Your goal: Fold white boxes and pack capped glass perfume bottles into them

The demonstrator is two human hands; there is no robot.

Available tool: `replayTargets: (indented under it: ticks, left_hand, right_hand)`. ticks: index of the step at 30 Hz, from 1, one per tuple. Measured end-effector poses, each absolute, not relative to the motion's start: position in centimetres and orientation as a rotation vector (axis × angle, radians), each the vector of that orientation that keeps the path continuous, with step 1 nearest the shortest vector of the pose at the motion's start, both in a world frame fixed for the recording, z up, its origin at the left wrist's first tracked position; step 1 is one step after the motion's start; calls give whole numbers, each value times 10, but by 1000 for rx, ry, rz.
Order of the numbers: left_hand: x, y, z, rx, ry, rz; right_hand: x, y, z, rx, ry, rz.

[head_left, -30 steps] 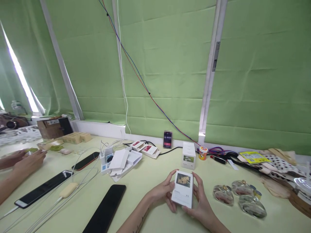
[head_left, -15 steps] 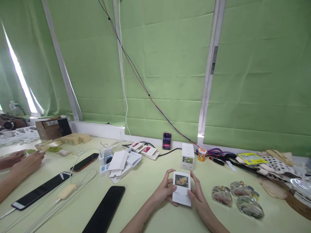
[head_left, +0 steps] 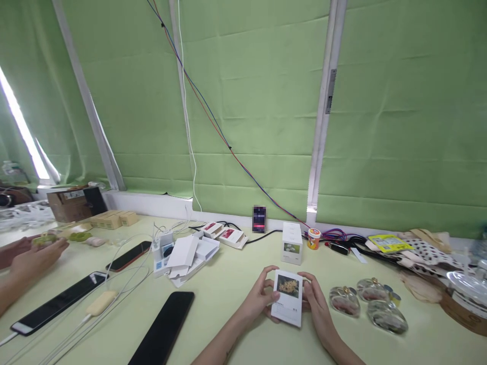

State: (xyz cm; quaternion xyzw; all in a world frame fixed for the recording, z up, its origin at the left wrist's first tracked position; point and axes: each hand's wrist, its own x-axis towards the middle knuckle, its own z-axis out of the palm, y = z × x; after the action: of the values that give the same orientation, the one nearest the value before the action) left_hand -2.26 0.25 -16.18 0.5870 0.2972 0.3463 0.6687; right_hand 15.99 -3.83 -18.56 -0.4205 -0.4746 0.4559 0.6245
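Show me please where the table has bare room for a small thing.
Bare table: between the black slab and the left hand; in front of the glass bottles, right of the right hand. Crowded: the left, with phones and white cables; the back right, with black cables and the yellow packet.

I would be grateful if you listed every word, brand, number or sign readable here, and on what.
None is legible:
Held white rectangular box with yellow flower photo: print too small.
Upright white box with white flower photo: print too small.
Orange round tub: label blurred.
Shiny yellow packet: print blurred.
Brown cardboard box: label too small.
Dark upright screen: pixelated.
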Motion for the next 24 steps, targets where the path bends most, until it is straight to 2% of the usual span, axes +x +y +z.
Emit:
replayTargets:
  ticks: [8,15,24]
  left_hand:
    - [-14,-7,-160,1311,645,766]
    - [-7,-10,-164,1337,658,805]
    - [-7,11,-178,1646,768,1148]
  right_hand:
    - [168,-36,-188,-1021,-1091,798]
    - [168,-36,-187,-1071,-1013,741]
    - [166,-14,-202,-1174,-1223,686]
